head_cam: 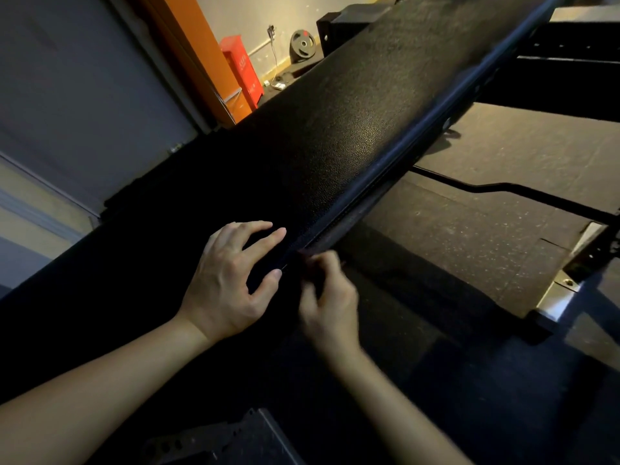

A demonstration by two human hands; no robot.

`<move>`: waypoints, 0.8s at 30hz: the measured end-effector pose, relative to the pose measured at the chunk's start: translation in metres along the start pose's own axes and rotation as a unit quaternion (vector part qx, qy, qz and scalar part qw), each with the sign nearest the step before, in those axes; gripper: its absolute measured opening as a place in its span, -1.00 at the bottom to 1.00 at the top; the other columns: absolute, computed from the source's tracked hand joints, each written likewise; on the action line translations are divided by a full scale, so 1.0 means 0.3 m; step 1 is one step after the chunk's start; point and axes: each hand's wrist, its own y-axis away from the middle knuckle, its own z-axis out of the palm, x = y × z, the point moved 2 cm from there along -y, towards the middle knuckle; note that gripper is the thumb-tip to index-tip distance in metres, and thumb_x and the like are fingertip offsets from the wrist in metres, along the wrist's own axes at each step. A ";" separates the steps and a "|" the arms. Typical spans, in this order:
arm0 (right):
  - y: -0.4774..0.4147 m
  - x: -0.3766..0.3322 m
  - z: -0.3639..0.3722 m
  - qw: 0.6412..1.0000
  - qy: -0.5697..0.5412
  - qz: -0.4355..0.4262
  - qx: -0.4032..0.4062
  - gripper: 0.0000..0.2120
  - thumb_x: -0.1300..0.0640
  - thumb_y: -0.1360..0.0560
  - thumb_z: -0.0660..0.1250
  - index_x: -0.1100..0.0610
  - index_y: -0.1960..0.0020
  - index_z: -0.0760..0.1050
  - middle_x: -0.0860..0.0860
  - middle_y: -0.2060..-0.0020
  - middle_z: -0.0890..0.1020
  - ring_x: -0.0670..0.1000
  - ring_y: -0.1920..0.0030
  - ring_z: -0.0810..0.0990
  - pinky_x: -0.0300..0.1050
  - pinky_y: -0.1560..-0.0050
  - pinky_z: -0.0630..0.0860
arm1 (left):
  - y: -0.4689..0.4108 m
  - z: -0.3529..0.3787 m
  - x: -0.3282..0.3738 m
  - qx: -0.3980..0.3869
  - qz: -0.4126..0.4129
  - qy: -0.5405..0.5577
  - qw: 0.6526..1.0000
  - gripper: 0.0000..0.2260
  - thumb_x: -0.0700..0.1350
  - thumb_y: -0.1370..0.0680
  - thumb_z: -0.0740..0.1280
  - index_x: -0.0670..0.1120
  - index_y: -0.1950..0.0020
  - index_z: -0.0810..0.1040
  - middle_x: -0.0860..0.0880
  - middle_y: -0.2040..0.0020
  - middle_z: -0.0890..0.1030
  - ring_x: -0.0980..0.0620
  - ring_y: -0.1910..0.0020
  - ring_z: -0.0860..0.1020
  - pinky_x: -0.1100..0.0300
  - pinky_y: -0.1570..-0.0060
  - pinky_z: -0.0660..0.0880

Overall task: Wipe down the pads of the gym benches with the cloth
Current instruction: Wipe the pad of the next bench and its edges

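On the near, lower stretch of the black bench pad (352, 129), the left hand (231, 280) rests with its fingers spread and slightly bent, fingertips and thumb touching the pebbled vinyl and nothing held in it. At the pad's right edge, just beside the left hand, the right hand (330, 297) is blurred; its fingers look curled against the seam, and I cannot tell whether they pinch a cloth or only the edge. The pad itself runs as a long slope from the lower left up to the upper right and fills the middle of the view, hiding most of what lies behind it.

Beyond the pad's upper left side stand an orange panel (191, 52) and a red cabinet (241, 72), with a weight plate (303, 45) leaning at the wall farther back. Under the pad's right side lies speckled rubber flooring (503, 146), crossed by a dark bar (503, 189). Below the pad's near end a black metal bracket (235, 437) with round holes shows between the forearms.
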 end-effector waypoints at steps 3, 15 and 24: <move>-0.296 0.093 -0.164 0.988 0.064 0.077 0.114 -0.80 0.31 -0.57 0.27 0.22 -0.18 0.49 0.04 0.08 0.62 0.14 0.04 0.65 0.00 -0.02 0.55 | 0.002 0.004 -0.003 -0.002 -0.004 0.003 1.000 -0.49 0.08 -0.53 0.28 -0.04 -0.46 0.53 -0.01 -0.41 0.48 -0.09 -0.38 0.43 -0.13 -0.44 0.31; 0.092 0.003 -0.008 0.958 -0.041 0.114 -0.260 -0.89 0.12 -0.53 0.45 0.04 0.00 0.52 -0.11 0.20 0.63 -0.16 0.19 0.58 -0.09 0.09 0.56 | -0.001 -0.005 -0.003 -0.004 0.001 0.007 1.000 -0.51 0.06 -0.54 0.26 -0.05 -0.45 0.54 -0.02 -0.40 0.50 -0.08 -0.36 0.44 -0.11 -0.40 0.33; -0.260 0.013 -0.221 0.965 -0.043 0.257 -0.008 -0.38 0.09 -0.32 0.66 0.09 -0.18 0.34 -0.08 0.01 0.51 -0.07 0.02 0.58 -0.12 0.05 0.64 | 0.011 0.005 -0.012 -0.001 -0.005 0.014 1.000 -0.51 0.07 -0.56 0.26 0.00 -0.47 0.51 0.03 -0.43 0.46 0.00 -0.42 0.39 0.00 -0.47 0.23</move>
